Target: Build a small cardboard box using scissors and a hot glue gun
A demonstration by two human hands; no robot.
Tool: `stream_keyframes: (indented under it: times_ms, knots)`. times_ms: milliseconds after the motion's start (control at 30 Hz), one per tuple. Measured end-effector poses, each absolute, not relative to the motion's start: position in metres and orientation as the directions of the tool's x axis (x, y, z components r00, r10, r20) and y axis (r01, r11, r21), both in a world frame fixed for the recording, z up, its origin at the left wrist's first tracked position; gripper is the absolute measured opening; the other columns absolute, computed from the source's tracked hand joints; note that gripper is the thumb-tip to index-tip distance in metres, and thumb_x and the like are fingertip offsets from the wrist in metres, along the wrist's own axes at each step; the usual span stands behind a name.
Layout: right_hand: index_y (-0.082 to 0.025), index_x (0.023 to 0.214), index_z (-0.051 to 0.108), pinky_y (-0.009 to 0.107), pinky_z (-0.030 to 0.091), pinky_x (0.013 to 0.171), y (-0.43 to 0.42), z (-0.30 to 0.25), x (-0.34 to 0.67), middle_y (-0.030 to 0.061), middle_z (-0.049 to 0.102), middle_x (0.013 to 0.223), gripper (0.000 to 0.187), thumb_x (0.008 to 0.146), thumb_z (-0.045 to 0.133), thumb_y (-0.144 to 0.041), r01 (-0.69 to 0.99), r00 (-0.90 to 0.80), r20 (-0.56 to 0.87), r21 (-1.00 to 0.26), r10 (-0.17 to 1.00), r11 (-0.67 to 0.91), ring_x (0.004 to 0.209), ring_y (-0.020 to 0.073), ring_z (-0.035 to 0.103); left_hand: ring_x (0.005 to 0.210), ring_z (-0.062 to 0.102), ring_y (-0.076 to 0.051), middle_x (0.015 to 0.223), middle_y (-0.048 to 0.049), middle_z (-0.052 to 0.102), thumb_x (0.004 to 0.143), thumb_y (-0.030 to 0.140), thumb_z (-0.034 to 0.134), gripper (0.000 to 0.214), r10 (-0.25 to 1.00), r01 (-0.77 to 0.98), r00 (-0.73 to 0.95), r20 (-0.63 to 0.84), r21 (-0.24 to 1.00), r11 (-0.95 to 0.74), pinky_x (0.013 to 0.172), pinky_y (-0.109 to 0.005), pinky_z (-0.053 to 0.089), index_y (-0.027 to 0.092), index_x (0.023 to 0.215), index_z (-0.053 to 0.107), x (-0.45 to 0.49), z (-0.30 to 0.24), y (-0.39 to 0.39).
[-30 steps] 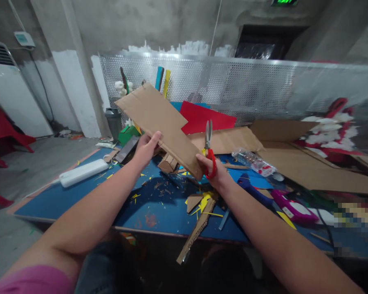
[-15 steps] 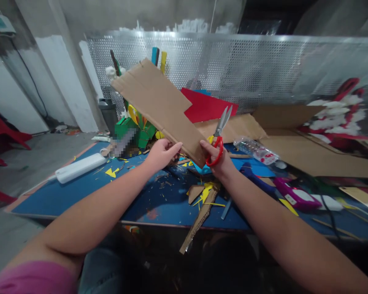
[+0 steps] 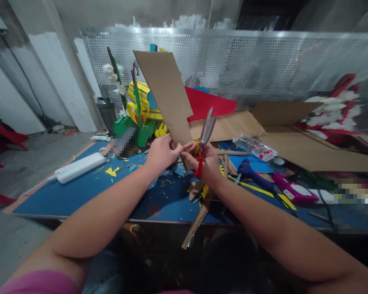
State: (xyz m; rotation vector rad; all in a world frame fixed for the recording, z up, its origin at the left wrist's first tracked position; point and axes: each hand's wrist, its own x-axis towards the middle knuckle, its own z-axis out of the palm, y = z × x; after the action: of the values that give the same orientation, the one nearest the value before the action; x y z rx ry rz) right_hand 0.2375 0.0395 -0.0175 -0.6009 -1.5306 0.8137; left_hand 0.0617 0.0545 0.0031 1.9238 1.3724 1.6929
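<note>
A brown cardboard piece (image 3: 164,85) stands tilted above the table, its lower edge pinched by my left hand (image 3: 164,154). My right hand (image 3: 211,165) is closed around scissors (image 3: 200,163) with red and yellow handles. Their blades point up and away, slightly parted and not on the cardboard. The fingertips of my right hand are close by the cardboard's lower end; whether they touch it I cannot tell. Below my hands, cardboard scraps (image 3: 196,223) and yellow paper strips lie on the blue table (image 3: 88,196).
A white power strip (image 3: 79,167) lies at left. Green and yellow paper crafts (image 3: 141,122) stand behind my left hand. To the right are a blue glue gun (image 3: 254,175), a magenta device (image 3: 291,188), a clear plastic package (image 3: 257,148) and large cardboard (image 3: 319,153). A perforated metal panel (image 3: 248,65) stands behind.
The cardboard has turned more upright and narrower in view. My right hand with the scissors has moved left and rotated, closer to my left hand.
</note>
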Motion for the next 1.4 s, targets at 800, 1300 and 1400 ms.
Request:
stream_keyframes:
  times_ms: [800, 1300, 1400]
  knots:
    - [-0.026, 0.093, 0.067, 0.031, 0.055, 0.069, 0.041, -0.028, 0.230, -0.0032, 0.072, 0.084, 0.029, 0.083, 0.094, -0.028, -0.115, -0.174, 0.701, -0.712, 0.692, 0.693, 0.070, 0.0152, 0.064, 0.070, 0.063, -0.021, 0.078, -0.0069, 0.075, 0.091, 0.037, 0.071, 0.022, 0.851, 0.786, -0.054, 0.522, 0.548, -0.286, 0.063, -0.033, 0.035, 0.020, 0.076, 0.068, 0.066, 0.015, 0.048]
    - [-0.029, 0.095, 0.061, 0.040, 0.060, 0.086, 0.042, -0.014, 0.252, 0.0012, 0.069, 0.097, 0.028, 0.089, 0.086, -0.038, -0.082, -0.044, 0.707, -0.706, 0.705, 0.703, 0.090, 0.0207, 0.067, 0.061, 0.052, -0.016, 0.067, -0.0011, 0.063, 0.082, 0.036, 0.067, 0.017, 0.839, 0.451, -0.146, 0.525, 0.790, -0.416, 0.057, -0.031, 0.034, 0.023, 0.073, 0.061, 0.057, 0.010, 0.052]
    - [-0.029, 0.094, 0.064, 0.045, 0.061, 0.094, 0.050, -0.013, 0.264, 0.0032, 0.071, 0.100, 0.025, 0.091, 0.086, -0.038, -0.025, 0.024, 0.703, -0.710, 0.711, 0.704, 0.093, 0.0234, 0.068, 0.060, 0.051, -0.015, 0.068, -0.0006, 0.063, 0.082, 0.033, 0.066, 0.013, 0.826, 0.379, -0.145, 0.546, 0.801, -0.463, 0.056, -0.030, 0.036, 0.022, 0.077, 0.063, 0.055, 0.010, 0.051]
